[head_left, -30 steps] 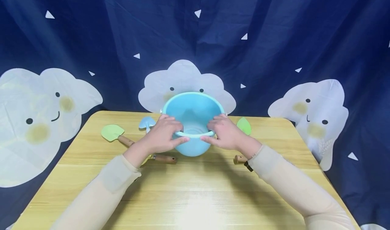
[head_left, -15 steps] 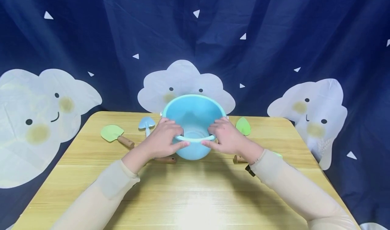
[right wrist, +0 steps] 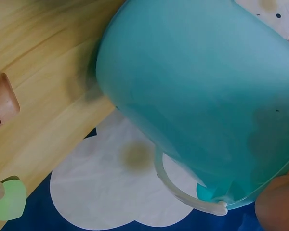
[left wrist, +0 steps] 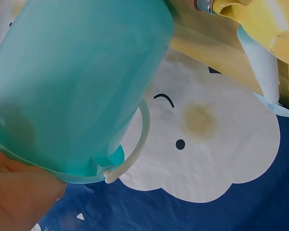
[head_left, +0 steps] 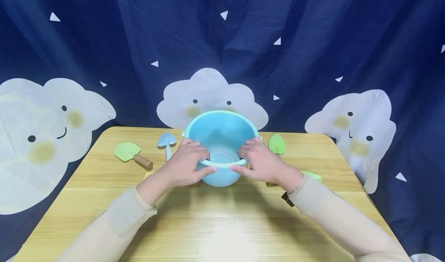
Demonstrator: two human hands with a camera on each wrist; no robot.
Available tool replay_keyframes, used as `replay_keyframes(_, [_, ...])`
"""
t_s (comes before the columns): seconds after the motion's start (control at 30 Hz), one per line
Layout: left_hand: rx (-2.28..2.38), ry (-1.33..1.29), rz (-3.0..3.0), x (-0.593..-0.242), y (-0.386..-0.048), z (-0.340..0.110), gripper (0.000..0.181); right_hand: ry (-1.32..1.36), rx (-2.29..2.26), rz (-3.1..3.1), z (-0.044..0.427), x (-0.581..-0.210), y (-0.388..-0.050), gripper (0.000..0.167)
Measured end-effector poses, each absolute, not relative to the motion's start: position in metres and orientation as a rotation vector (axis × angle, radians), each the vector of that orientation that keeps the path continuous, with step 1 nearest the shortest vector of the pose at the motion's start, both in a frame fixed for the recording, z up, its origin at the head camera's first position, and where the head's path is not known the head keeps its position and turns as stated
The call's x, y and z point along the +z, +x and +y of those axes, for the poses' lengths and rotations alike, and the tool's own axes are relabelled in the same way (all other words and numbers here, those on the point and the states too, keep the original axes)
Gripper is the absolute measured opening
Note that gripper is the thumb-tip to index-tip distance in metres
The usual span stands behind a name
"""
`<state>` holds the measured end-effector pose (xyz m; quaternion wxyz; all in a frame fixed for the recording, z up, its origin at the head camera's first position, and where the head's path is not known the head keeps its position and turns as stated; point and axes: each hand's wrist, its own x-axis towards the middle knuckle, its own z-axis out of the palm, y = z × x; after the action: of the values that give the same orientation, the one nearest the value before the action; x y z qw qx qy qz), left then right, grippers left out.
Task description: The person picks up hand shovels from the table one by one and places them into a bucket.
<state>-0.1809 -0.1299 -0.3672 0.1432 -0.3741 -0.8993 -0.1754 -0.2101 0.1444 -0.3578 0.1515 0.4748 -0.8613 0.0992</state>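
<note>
A light-blue bucket (head_left: 223,146) is occupying the middle of the bench's (head_left: 222,219) far half; whether its base is touching the wood cannot be told. The left grip (head_left: 187,163) and right grip (head_left: 261,161) are clasping its near rim (head_left: 222,164), fingers curling inside, thumbs lying outside. A pale handle (left wrist: 142,130) is hanging outside its wall. A pale green shovel (head_left: 127,151), a blue shovel (head_left: 167,140) and a yellow tool (left wrist: 269,21) are lying leftward; a green trowel (head_left: 277,144) is lying rightward. Behind, a dark blue cloth (head_left: 222,38) is hanging.

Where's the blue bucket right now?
In the head view, the blue bucket is central, its near rim held by the left hand and right hand.
</note>
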Motion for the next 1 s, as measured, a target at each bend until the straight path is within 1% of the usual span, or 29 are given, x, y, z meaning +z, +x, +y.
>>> replay_keyframes(0.3, [-0.523, -1.081, -2.601, -0.3668, -0.1753, -0.128, 0.036, 1.367, 0.288, -2.452, 0.1463, -0.3596, -0.2068, 0.063])
replay_keyframes(0.73, [-0.482, -1.132, -2.522, -0.3703, -0.1776, -0.1311, 0.043, 1.365, 0.287, -2.437, 0.147, -0.3628, -0.2056, 0.063])
replay_keyframes(1.0, [-0.492, -1.135, -2.544, -0.3675, -0.1771, -0.1324, 0.037, 1.365, 0.284, -2.426, 0.1473, -0.3636, -0.2059, 0.062])
